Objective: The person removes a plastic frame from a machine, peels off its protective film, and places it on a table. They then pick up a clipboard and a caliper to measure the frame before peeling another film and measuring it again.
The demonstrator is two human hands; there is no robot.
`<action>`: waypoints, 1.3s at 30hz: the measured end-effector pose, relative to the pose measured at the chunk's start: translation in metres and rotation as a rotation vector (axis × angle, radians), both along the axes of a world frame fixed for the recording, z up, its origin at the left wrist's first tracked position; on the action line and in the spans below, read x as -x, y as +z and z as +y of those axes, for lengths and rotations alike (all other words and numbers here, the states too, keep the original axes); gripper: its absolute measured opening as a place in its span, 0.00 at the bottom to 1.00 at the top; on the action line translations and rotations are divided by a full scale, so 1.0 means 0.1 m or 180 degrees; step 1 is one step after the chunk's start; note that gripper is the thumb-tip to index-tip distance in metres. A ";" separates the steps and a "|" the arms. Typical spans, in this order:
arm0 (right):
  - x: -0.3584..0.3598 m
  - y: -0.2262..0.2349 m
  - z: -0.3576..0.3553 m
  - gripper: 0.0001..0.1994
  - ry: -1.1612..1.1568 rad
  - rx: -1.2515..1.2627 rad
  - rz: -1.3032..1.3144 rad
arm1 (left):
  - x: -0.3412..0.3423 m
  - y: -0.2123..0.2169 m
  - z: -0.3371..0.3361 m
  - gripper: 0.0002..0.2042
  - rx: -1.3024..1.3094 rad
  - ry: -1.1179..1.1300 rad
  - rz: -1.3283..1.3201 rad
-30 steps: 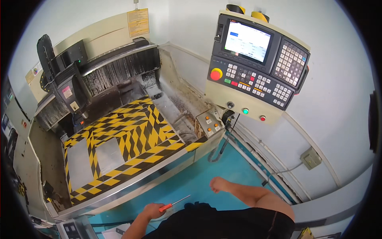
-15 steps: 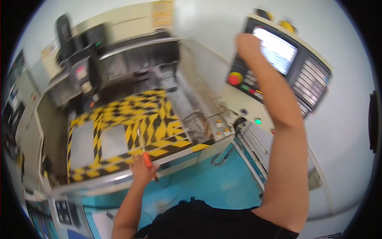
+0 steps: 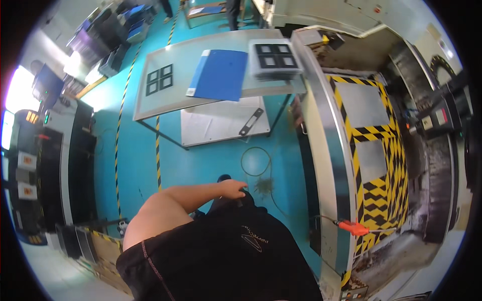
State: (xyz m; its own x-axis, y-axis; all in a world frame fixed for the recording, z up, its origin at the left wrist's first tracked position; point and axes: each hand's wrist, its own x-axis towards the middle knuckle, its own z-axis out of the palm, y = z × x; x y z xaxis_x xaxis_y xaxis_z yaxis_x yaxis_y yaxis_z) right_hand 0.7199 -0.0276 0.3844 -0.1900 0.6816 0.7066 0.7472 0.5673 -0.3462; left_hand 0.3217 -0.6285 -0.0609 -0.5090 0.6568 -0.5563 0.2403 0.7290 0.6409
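My left hand [image 3: 233,189] is in front of my waist against the dark clothing, its fingers curled; whatever they close on, if anything, is hidden. My right hand is out of view. To my right, an orange air blow gun [image 3: 354,229] lies on the front edge of the machine [image 3: 329,135], its thin nozzle pointing over the yellow-and-black striped bed [image 3: 374,200]. Two grey plates [image 3: 362,104] are set in that striped surface. Ahead stands a table [image 3: 175,55] with a blue folder [image 3: 219,75], a black four-window frame [image 3: 159,80] and a stack of similar framed pieces [image 3: 275,60].
A white lower shelf [image 3: 216,123] under the table carries a dark slotted strip [image 3: 251,122]. A thin hose [image 3: 256,161] loops on the turquoise floor [image 3: 201,165]. Dark machines [image 3: 45,165] line the left side. Stacked bins [image 3: 95,45] stand far left, and people's legs [image 3: 233,12] show at the back.
My view has swung from the machine and control panel toward the table and floor. My left hand has let go of the orange air blow gun. My right hand has left the panel and the view.
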 end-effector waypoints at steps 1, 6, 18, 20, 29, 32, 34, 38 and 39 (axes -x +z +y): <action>0.20 -0.56 0.15 0.18 0.0057 -0.0003 -0.0008 | 0.07 -0.05 -0.17 0.27 0.0026 0.0261 0.0006; 2.28 -2.29 -1.14 0.09 0.2586 0.3201 0.1710 | 0.55 -0.01 -1.15 0.26 -0.0129 0.0903 0.0406; 5.24 -3.42 -5.21 0.11 0.3381 0.7004 0.2435 | 3.30 0.53 -4.44 0.30 0.1389 0.2423 0.2727; 5.56 -3.41 -5.60 0.08 0.3373 0.7084 0.1088 | 3.31 0.36 -4.77 0.33 0.1543 0.2258 0.2348; 6.34 -3.99 -6.97 0.17 0.3720 0.5403 -0.2093 | 1.89 0.28 -4.83 0.34 0.0524 0.3436 0.2487; 6.74 -4.26 -7.53 0.22 0.3262 0.6106 -0.2287 | 1.93 0.12 -5.07 0.28 -0.1481 0.6232 -0.0592; 6.94 -4.39 -7.89 0.24 0.3555 0.5915 -0.2705 | 1.91 -0.06 -5.18 0.22 -0.2045 0.5896 -0.1393; 7.18 -4.34 -8.29 0.27 0.3887 0.5525 -0.3947 | 2.10 0.06 -5.24 0.15 -0.2922 0.5221 -0.2442; 7.22 -4.30 -8.32 0.27 0.3897 0.5521 -0.3936 | 2.17 0.19 -5.23 0.17 -0.2983 0.5080 -0.2594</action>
State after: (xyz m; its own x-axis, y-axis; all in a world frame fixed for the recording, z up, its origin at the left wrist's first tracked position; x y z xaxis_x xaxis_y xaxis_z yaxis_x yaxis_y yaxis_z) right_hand -0.0017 -0.8598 -0.0454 -0.4720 -0.4004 -0.7854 0.5873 0.5217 -0.6188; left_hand 0.1048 -1.1517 -0.0421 -0.6681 0.1278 -0.7330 -0.6396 -0.6019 0.4781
